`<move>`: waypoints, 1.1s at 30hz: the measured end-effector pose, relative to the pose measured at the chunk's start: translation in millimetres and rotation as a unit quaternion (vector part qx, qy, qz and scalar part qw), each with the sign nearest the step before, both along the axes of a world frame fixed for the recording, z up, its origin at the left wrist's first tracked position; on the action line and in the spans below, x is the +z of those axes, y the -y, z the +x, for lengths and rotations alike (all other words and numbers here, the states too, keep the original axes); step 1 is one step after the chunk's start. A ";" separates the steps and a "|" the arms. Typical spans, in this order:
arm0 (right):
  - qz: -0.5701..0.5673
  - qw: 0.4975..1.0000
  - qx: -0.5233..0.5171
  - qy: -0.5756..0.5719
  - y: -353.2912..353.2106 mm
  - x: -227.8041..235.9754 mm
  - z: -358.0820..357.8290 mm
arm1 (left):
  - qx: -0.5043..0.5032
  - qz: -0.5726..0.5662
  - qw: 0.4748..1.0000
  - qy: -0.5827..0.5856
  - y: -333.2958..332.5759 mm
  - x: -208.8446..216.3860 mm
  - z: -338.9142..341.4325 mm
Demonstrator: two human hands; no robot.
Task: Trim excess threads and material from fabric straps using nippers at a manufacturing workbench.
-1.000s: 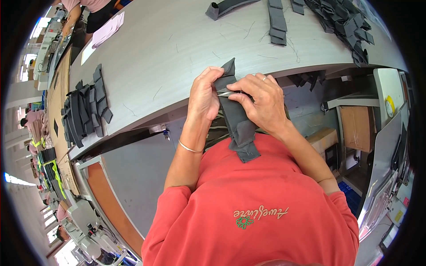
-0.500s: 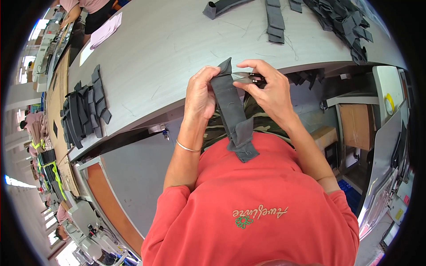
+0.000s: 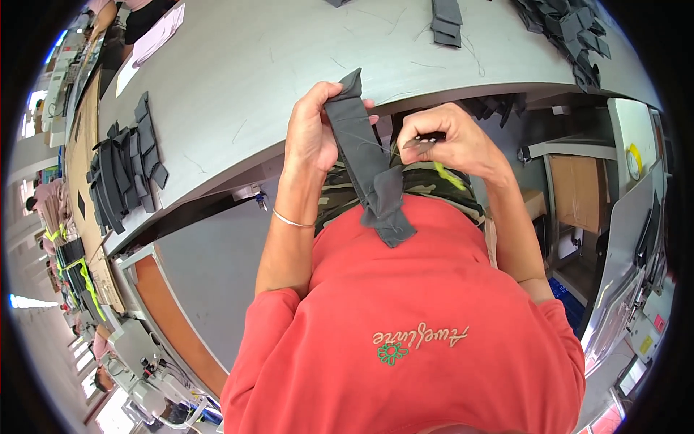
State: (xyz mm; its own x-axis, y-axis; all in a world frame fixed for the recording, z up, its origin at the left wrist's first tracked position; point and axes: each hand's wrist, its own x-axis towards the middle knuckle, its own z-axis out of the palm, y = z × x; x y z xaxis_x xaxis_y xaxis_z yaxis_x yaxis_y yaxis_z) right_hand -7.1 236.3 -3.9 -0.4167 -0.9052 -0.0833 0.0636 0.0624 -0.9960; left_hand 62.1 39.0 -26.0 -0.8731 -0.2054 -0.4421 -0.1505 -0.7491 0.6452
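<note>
Left hand (image 3: 312,132) pinches grey fabric strip (image 3: 359,137); right hand (image 3: 463,145) curls closed around snips (image 3: 431,137)

The grey table (image 3: 246,79) carries dark cloth strips (image 3: 126,173) at nine o'clock, a pale pink stack (image 3: 160,35) toward ten, a lone strip (image 3: 446,23) at one and a dark heap (image 3: 567,36) at two.

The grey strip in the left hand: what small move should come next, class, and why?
Probably bring the small snips in the right hand to the thin thread and trim it: the thread shows loose across the grey strip, the left hand grips the strip's upper end, and the snips are just to its right.
</note>
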 end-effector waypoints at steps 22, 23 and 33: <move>-0.180 0.980 -0.079 0.040 -7.7 1.1 8.9 | 0.008 -0.143 0.989 -0.046 -10.7 -4.2 -1.8; -0.149 0.988 -0.043 0.014 -7.1 5.4 8.6 | 0.001 -0.178 0.983 -0.038 -10.7 -3.4 -1.0; -0.011 0.978 -0.185 -0.091 1.0 -1.0 20.5 | -0.003 -0.268 0.963 -0.027 -15.4 9.5 0.0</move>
State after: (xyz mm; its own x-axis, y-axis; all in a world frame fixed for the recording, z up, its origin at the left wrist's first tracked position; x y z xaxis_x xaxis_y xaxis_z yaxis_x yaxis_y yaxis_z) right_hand 13.4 235.4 -4.8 -0.7229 -0.6897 0.0415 -0.1017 0.0469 -0.9937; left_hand 62.1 54.4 -16.5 -0.8937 -0.3865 -0.2277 -0.1093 -0.3046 0.9462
